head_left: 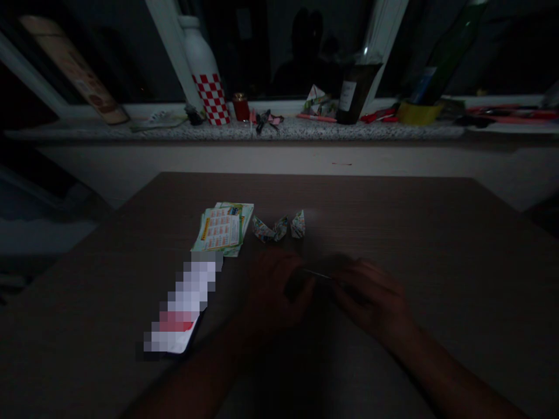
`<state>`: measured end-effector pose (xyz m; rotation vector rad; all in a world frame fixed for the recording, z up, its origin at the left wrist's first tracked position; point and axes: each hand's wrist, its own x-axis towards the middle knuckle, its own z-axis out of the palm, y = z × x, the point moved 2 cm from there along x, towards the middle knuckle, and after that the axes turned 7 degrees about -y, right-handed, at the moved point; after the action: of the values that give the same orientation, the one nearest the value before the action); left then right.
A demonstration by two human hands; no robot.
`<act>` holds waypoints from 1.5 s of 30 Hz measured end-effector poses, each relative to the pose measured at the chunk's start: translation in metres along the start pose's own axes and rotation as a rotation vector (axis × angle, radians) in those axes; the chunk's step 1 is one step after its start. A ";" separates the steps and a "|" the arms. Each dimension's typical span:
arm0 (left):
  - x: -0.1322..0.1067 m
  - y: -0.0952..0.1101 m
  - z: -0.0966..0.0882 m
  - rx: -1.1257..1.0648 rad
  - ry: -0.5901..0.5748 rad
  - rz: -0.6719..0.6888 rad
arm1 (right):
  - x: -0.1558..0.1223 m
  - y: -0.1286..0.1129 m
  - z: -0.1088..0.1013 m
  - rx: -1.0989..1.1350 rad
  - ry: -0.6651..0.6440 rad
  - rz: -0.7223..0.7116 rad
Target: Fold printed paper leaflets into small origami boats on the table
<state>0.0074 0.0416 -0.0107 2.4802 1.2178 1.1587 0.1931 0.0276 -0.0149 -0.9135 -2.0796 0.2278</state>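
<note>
Over the middle of the table, my left hand and my right hand both pinch a thin piece of paper, one at each end. It is edge-on to me, so only a pale line shows and its print and folds are hidden. Dim light blurs the fingers. Just beyond my left hand stand several small folded paper pieces, printed in many colours. To their left lies a loose stack of green and white printed slips.
A phone with a lit, blurred-out screen lies left of my left forearm. Behind the wooden table, a stone windowsill carries a red-checked white bottle, a small red jar, a dark glass and a green bottle.
</note>
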 end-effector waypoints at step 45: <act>0.006 0.005 0.000 0.015 -0.196 0.179 | 0.003 -0.002 -0.001 -0.028 0.017 -0.011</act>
<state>0.0129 0.0426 -0.0045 2.6843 0.9741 0.9169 0.1916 0.0277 -0.0110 -0.9172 -2.0763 0.1850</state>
